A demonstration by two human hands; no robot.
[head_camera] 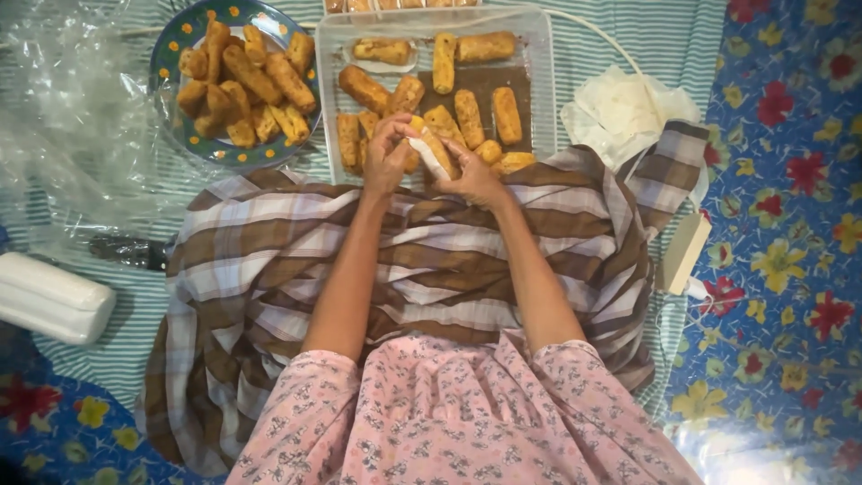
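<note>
Item 1: fried roll [435,151], golden, w/ white wrap partly round it. Held between both my hands, above my lap, at near edge of clear tray [541,81].
L hand [388,154]: fingers curled shut on roll's top end, pinching.
R hand [476,178]: closed round lower end, gripping wrap + roll.
Step, as I judge: wrapping a single roll, mid-way. Next move calls for snug turn of wrap w/o crushing crust.
Item 2: tray, far of hands, abt a dozen rolls in loose rows.
Item 3: blue dotted plate [172,45], far left, heaped w/ rolls.
Item 4: clear plastic sheets [72,117], left.
Item 5: white gloves/bags pile [620,108], far right.
Item 6: plaid cloth [269,269] over lap.
</note>
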